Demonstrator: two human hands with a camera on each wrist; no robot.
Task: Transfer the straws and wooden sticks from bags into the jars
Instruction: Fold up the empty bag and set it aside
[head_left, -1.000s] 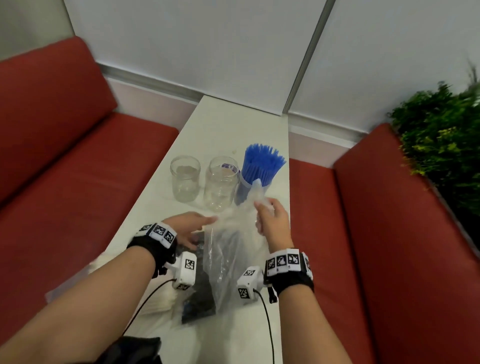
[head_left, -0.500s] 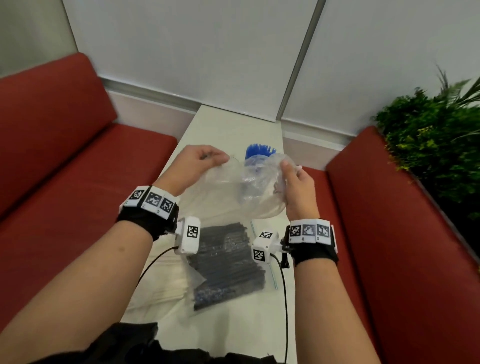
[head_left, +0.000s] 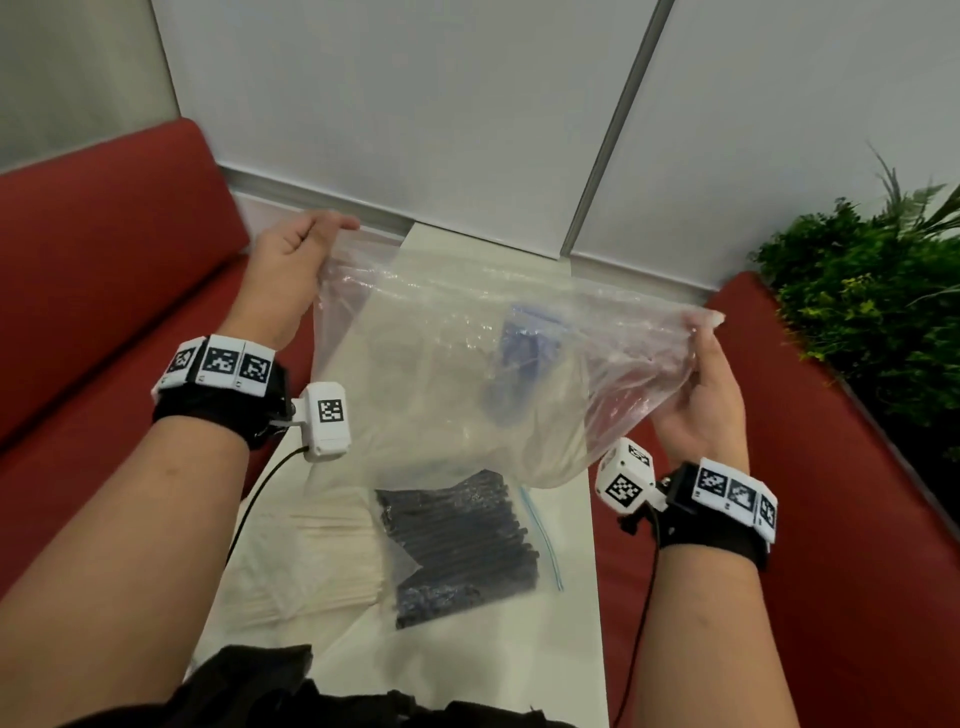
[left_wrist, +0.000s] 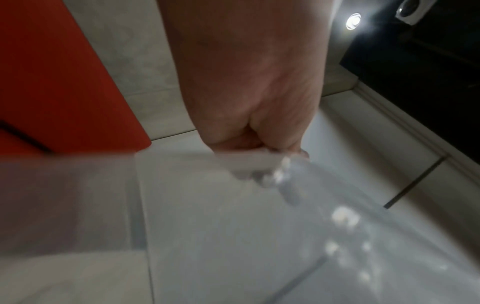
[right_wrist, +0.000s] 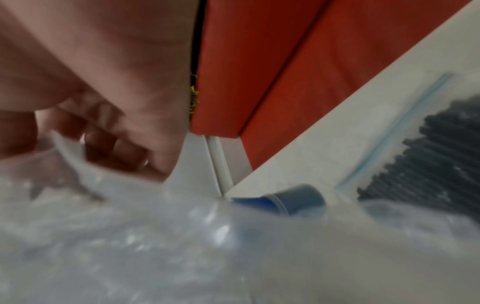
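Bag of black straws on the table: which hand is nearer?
Right, by a small margin. The right hand is raised beyond its right side, the left hand farther off beyond its left; both pinch the empty clear bag above the bag of black straws.

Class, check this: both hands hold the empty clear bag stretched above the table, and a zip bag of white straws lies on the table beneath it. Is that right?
Not quite. In the head view the left hand and right hand do stretch the empty clear bag above the table, but the zip bag beneath holds black straws, not white.
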